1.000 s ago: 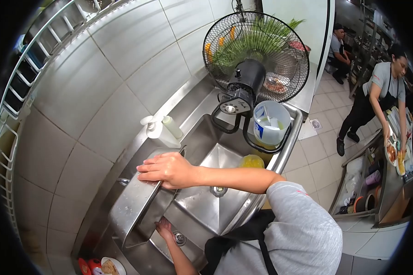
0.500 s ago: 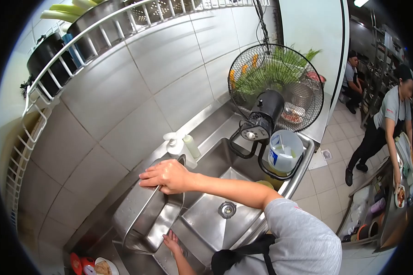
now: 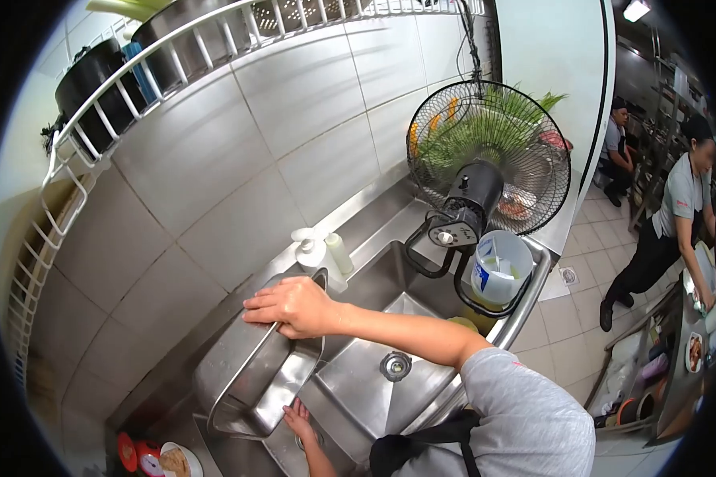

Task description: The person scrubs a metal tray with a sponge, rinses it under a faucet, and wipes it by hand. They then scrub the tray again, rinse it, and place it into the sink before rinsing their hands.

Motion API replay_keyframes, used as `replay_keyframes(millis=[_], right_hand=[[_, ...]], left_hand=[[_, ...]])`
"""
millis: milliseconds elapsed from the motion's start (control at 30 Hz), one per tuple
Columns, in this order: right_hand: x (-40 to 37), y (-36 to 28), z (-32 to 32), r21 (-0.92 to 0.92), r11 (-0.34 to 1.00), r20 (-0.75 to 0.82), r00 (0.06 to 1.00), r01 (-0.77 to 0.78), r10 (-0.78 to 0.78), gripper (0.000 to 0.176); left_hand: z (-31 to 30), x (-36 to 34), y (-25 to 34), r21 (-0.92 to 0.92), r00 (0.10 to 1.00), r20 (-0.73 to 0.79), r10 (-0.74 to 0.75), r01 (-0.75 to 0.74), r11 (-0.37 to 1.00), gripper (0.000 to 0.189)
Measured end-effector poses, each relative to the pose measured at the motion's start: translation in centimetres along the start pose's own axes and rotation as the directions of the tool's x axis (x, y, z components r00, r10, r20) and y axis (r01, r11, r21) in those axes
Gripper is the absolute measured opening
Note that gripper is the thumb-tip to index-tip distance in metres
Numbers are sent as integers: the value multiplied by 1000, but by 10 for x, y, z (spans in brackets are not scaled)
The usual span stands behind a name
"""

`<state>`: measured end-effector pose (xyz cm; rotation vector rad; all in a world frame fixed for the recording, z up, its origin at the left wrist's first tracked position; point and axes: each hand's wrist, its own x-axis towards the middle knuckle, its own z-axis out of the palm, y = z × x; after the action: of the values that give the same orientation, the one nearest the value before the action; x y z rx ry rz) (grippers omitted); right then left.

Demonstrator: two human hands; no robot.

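Note:
A deep rectangular steel pan (image 3: 250,374) is tilted on its side over the sink, its open side facing me. My right hand (image 3: 298,308) is closed over its upper rim, fingers on the outer wall. Lower down, my left hand (image 3: 298,419) has its fingers at the pan's lower edge, partly hidden by the pan. Beneath is a steel sink basin (image 3: 358,397) with a round drain (image 3: 395,366). A white pump bottle (image 3: 314,253) and a pale green bottle (image 3: 339,253) stand behind the pan, on the ledge.
A black fan (image 3: 477,191) stands across the sink's far end, beside a white bucket (image 3: 501,266). Above is a white wire rack (image 3: 191,44) with pots. A red kitchen scale (image 3: 139,457) and a bowl (image 3: 184,455) sit lower left. Two co-workers are at right.
The view has shifted slightly, moving the fan and bottles a little rightward. Both hands keep their places on the pan. The nearer co-worker's arm has moved away from the dish at right.

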<state>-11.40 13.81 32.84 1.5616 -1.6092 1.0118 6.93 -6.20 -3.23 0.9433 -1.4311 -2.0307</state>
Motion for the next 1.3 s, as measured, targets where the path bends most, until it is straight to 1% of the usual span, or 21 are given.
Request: replay_keyframes(millis=[133, 267, 300, 333, 400, 467, 500, 533, 600, 667, 733, 800, 867, 967, 1100, 1133, 1200, 1300], right_hand=[[2, 6, 0, -5, 1000, -12, 1000, -21, 21, 29], [4, 11, 5, -5, 999, 9, 999, -43, 43, 39], [5, 11, 5, -13, 999, 20, 999, -48, 48, 39], [8, 10, 4, -34, 998, 50, 997, -59, 61, 39], [9, 10, 7, -52, 996, 55, 995, -77, 80, 38], [10, 11, 11, -54, 997, 41, 997, -58, 60, 38], [10, 11, 13, -30, 997, 48, 997, -66, 67, 38], [11, 11, 15, -50, 997, 40, 997, -57, 59, 35], [12, 9, 17, -60, 997, 32, 998, -55, 57, 32], [14, 7, 18, -87, 995, 48, 998, -47, 51, 32], [15, 5, 21, -90, 995, 32, 999, -32, 35, 30], [17, 2, 20, -110, 993, 68, 997, -31, 39, 28], [19, -2, 21, -119, 993, 50, 998, -28, 34, 28], [20, -5, 22, -133, 991, 47, 998, -25, 32, 28], [20, -7, 27, -140, 990, 51, 999, -3, 11, 27], [21, -7, 28, -142, 990, 56, 998, 2, 6, 26], [21, -10, 30, -136, 991, 53, 999, 1, 6, 27], [22, -12, 30, -133, 991, 46, 999, 15, -9, 27]], left_hand=[[-1, 5, -3, 27, 1000, -11, 7, -7, 1000, 62], [2, -1, 5, 52, 999, -18, 49, -48, 998, 57], [4, -3, 9, 72, 999, -8, 50, -50, 996, 57], [5, -3, 11, 29, 1000, -15, 26, -26, 999, 56], [7, -5, 16, 13, 1000, -4, 28, -28, 1000, 53], [6, -5, 15, -3, 999, 0, 39, -39, 999, 52], [6, -4, 15, -8, 999, -3, 35, -35, 999, 51], [6, -4, 15, -3, 999, -21, 27, -27, 1000, 51], [7, -4, 16, -24, 1000, 2, 29, -29, 999, 51], [6, -5, 17, -6, 1000, -7, 22, -22, 1000, 51], [6, -4, 16, 8, 1000, -7, 20, -19, 1000, 52], [4, -3, 14, 7, 1000, -4, 20, -19, 1000, 53], [5, -2, 13, -17, 1000, -20, 10, -11, 1000, 54], [6, -3, 13, 8, 999, -35, 10, -9, 1000, 55], [3, -1, 12, -8, 1000, 13, 11, -11, 1000, 56], [3, -1, 12, -8, 1000, 12, 8, -7, 1000, 56], [2, -1, 13, -23, 1000, 19, -18, 18, 1000, 50], [4, -3, 15, -10, 999, 20, -30, 30, 999, 52]])
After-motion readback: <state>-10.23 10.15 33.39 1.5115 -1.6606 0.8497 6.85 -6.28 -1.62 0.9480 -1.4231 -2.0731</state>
